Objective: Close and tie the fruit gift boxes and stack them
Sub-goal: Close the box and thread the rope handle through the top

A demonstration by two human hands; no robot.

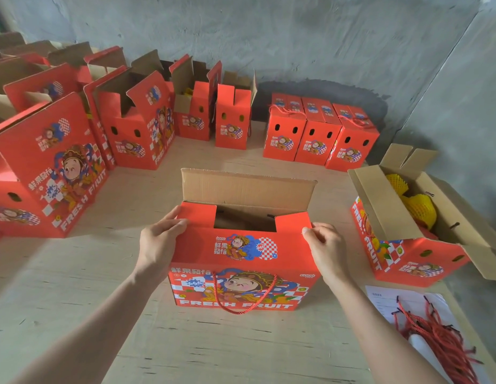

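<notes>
At the middle of the bench (102,314), our left hand (158,242) grips and our right hand (324,245) pinches the ends of the front flap (241,242) of the gift box (241,286). Pushing unevenly, we could crease the flap or tip the box.

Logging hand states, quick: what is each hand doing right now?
Left hand: closed, gripping the left corner of the front flap of the gift box.
Right hand: closed, pinching that flap's right corner.
</notes>
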